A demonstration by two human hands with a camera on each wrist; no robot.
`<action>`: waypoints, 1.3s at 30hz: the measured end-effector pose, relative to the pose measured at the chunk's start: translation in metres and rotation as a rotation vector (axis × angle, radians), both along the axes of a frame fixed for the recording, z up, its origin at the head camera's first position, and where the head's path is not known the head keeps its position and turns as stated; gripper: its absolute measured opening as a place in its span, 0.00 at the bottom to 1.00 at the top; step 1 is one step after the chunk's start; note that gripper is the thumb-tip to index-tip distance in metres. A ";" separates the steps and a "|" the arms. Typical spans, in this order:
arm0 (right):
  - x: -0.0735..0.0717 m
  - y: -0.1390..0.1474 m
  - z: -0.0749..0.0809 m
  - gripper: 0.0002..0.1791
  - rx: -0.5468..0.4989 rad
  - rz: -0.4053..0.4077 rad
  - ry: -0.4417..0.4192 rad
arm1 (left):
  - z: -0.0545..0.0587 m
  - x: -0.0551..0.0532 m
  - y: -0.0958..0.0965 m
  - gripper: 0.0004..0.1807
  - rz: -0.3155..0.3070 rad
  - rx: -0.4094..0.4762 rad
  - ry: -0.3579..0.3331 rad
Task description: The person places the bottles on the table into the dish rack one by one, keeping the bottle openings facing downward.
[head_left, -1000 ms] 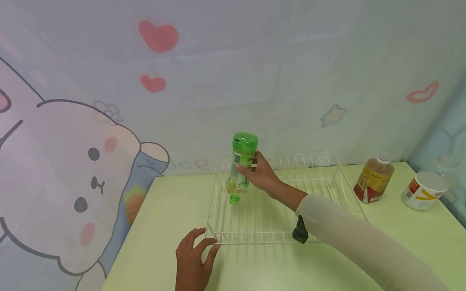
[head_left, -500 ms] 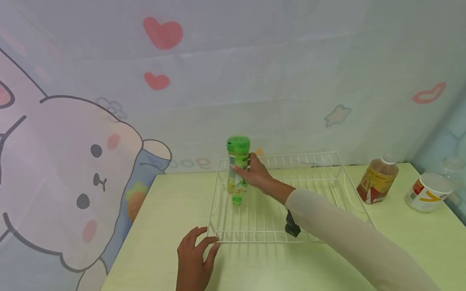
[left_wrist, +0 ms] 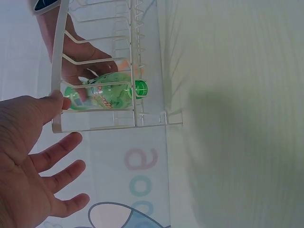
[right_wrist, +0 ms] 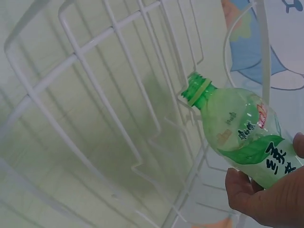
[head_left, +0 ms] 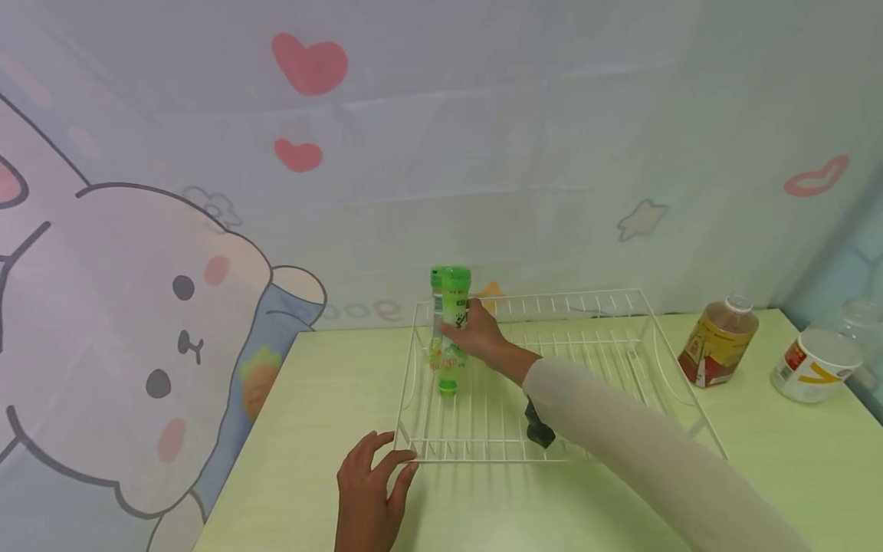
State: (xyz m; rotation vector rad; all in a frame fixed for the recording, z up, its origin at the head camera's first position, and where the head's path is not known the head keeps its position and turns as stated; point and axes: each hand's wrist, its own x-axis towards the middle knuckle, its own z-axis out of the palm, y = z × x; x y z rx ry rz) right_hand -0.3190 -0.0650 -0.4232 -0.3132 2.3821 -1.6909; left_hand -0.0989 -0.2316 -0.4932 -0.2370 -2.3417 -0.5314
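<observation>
A green plastic drink bottle [head_left: 451, 310] is held upside down over the left part of a white wire rack [head_left: 524, 461]. My right hand [head_left: 477, 336] grips it around the middle, thumb on the near side. In the right wrist view the bottle's green neck [right_wrist: 197, 90] overlaps the rack's wires, and dark printed characters show on its label. My left hand [head_left: 372, 487] holds the front left corner of the rack. The left wrist view shows a digit bent over the rim and the other fingers [left_wrist: 66, 173] spread outside it.
On the table [head_left: 331, 399] right of the rack stand a bottle with a yellow and red label [head_left: 717, 341] and a white tub [head_left: 817, 364]. A clear container [head_left: 862, 326] is behind the tub. A printed cloth backdrop [head_left: 497, 153] rises along the table's back edge.
My right hand has shifted the green bottle left and lowered it a little, and it has become more upright. The left hand has stayed at the rack's corner.
</observation>
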 end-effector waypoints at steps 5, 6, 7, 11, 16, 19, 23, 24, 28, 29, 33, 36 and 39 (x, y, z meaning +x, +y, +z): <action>-0.004 0.001 -0.007 0.38 0.071 0.000 0.006 | 0.001 0.000 0.000 0.13 -0.012 -0.008 -0.005; -0.003 0.001 -0.008 0.39 0.090 0.001 0.010 | 0.001 0.000 0.000 0.14 -0.014 -0.010 -0.006; -0.003 0.001 -0.008 0.41 0.105 -0.001 0.009 | 0.001 0.000 0.000 0.15 -0.015 -0.011 -0.006; -0.001 -0.001 -0.009 0.43 0.141 -0.010 0.030 | 0.001 0.001 -0.001 0.17 -0.015 -0.012 -0.007; -0.001 -0.003 -0.010 0.41 0.139 -0.032 0.029 | 0.001 0.000 0.000 0.17 -0.022 -0.014 -0.006; -0.001 -0.003 -0.012 0.40 0.134 -0.039 0.022 | 0.000 0.000 -0.001 0.17 -0.022 -0.012 -0.006; 0.000 -0.003 -0.013 0.35 0.135 -0.041 0.022 | -0.001 -0.001 -0.002 0.17 -0.017 -0.014 -0.011; 0.000 -0.003 -0.013 0.33 0.138 -0.043 0.026 | -0.001 -0.001 -0.002 0.18 -0.015 -0.017 -0.014; 0.003 -0.004 -0.011 0.30 0.157 -0.054 0.033 | 0.001 0.000 -0.002 0.18 -0.009 -0.026 -0.028; 0.003 -0.004 -0.010 0.31 0.165 -0.058 0.035 | 0.001 0.000 -0.002 0.18 -0.007 -0.028 -0.030; 0.006 -0.003 -0.004 0.35 0.189 -0.071 0.034 | 0.002 0.001 -0.001 0.18 -0.004 -0.028 -0.028; 0.007 0.000 0.001 0.36 0.196 -0.073 0.032 | 0.002 0.001 -0.002 0.17 -0.003 -0.026 -0.029; 0.008 0.007 0.008 0.38 0.191 -0.063 0.021 | 0.002 0.001 -0.002 0.14 -0.004 -0.024 -0.039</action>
